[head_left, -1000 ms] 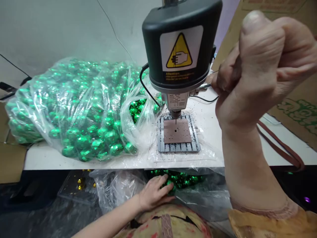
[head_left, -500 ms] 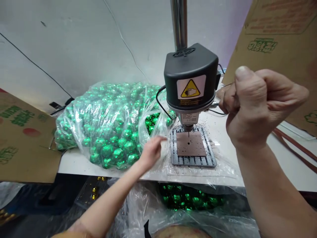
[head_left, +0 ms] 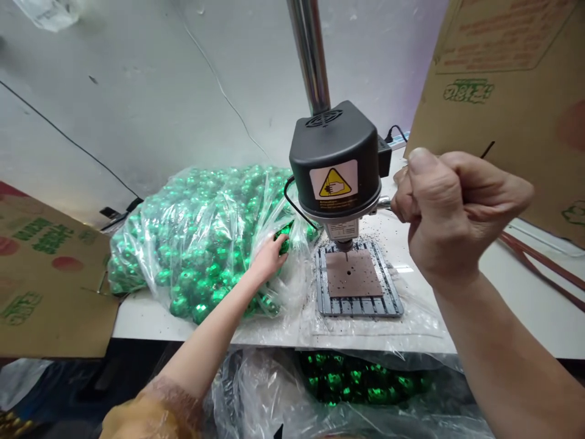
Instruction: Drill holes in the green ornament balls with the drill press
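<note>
My left hand (head_left: 269, 256) is at the mouth of a clear plastic bag (head_left: 155, 238) full of shiny green faceted balls (head_left: 201, 312). Its thumb and forefinger show apart, with the green balls visible just beyond them; the other fingers are partly hidden. My right hand (head_left: 452, 213) is closed in a fist round the lever (head_left: 384, 204) of a small black drill press (head_left: 336, 155). Below its thin bit (head_left: 346, 256) lies a brown square board (head_left: 354, 283) with a hole in it, on the grooved metal base (head_left: 361, 310). No ball sits on the board.
Cardboard flaps stand at the left (head_left: 55, 274) and right (head_left: 516, 122). Black shavings lie about the drill base on the white table (head_left: 525, 305). Another clear bag of green balls (head_left: 356, 378) is below the table's front edge. A brown strap (head_left: 539, 268) lies at the right.
My left hand has moved from beside the drill base up and left to the bag's mouth. My right hand stays on the lever. The view has shifted slightly.
</note>
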A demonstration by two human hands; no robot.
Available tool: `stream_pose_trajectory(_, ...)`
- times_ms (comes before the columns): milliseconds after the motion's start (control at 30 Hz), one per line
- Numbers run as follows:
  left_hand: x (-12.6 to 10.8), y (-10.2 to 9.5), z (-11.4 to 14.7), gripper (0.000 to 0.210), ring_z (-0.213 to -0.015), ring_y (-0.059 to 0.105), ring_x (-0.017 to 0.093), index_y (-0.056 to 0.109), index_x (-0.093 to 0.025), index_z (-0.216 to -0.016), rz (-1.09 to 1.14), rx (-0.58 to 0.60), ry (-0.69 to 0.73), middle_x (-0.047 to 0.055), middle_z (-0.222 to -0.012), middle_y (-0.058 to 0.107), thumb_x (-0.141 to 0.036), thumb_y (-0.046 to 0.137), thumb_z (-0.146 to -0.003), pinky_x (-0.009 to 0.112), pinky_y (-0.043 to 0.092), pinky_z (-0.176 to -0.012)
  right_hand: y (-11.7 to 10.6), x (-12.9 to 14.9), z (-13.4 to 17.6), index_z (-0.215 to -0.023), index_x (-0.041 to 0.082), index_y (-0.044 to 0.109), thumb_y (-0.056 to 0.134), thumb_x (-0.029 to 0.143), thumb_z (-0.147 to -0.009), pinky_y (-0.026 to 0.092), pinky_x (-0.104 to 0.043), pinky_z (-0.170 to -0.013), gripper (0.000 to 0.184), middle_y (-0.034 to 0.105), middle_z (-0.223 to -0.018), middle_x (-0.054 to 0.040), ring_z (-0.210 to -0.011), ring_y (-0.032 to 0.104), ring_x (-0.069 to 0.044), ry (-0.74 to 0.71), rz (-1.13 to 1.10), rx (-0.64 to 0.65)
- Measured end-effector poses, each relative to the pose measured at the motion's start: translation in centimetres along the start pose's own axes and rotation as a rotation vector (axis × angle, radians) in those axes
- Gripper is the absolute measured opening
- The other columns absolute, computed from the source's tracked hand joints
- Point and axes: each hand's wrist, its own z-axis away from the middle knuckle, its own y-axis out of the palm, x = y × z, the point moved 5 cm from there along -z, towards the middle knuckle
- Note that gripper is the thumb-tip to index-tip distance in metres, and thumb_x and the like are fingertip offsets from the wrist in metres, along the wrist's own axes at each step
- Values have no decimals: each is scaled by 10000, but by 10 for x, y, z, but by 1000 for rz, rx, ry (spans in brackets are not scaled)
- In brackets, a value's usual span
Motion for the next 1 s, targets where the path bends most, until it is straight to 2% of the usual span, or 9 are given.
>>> stream_pose_trajectory(67,-14,-7,11,413,-1016,634,272,720,-265,-1250,177,-13,79,73,-1073,642,-302,784,-844,398,517,-962,0,0,0,-545,168,324,640,257,-946,224,-316,-507,518,320,-508,55,-487,383,-28,2,-12,2)
stream_pose_trajectory(133,-27,-4,22,463,-950,647,236,708,-273,-1289,475,46,72,60,-1058,659,-432,799,-863,372,536,-899,1,0,0,-543,167,319,645,260,-942,212,-315,-504,524,305,-506,54,-486,376,-30,4,-29,-1)
stream_pose_trajectory(267,-39,23,36,575,-842,686,202,622,-280,-1381,1189,164,-202,67,-1058,703,-597,727,-914,369,570,-786,1,-1,0,-543,172,321,649,284,-942,211,-318,-503,528,287,-511,54,-485,366,-35,18,-51,-3)
stream_pose_trajectory(400,-41,48,40,477,-1015,714,241,623,-285,-1351,1507,171,-385,88,-1152,723,-547,697,-960,406,596,-849,1,0,1,-539,175,333,657,303,-939,228,-323,-503,530,298,-509,55,-482,357,-37,15,-53,11)
stream_pose_trajectory(533,-46,63,42,495,-1063,723,243,611,-271,-1340,1589,197,-409,93,-1190,726,-544,728,-944,385,603,-851,0,0,0,-525,166,343,656,294,-940,243,-316,-502,535,313,-497,57,-478,366,-30,15,-39,0)
stream_pose_trajectory(733,-61,82,47,694,-814,717,190,555,-251,-1404,1345,187,-261,75,-1126,729,-550,837,-845,344,586,-740,2,1,0,-547,185,357,645,293,-942,226,-316,-498,501,294,-511,55,-474,323,-45,-11,-67,4)
stream_pose_trajectory(867,-71,94,37,679,-984,709,245,605,-227,-1342,1161,93,-112,85,-1162,738,-582,846,-817,374,584,-854,2,0,1,-563,196,322,628,317,-950,227,-314,-496,508,265,-520,46,-477,300,-57,-12,-51,3)
stream_pose_trajectory(933,-74,99,31,656,-1118,684,275,624,-216,-1310,1121,62,-42,91,-1188,734,-570,855,-809,400,557,-971,2,1,1,-574,195,306,618,315,-955,228,-308,-493,507,263,-525,44,-479,303,-56,-14,-48,19)
stream_pose_trajectory(1000,-74,104,27,642,-1150,670,277,627,-212,-1291,1110,57,-7,90,-1184,729,-558,861,-804,403,537,-1006,2,2,1,-582,193,311,606,301,-962,231,-300,-493,493,278,-525,46,-478,312,-51,-18,-43,35)
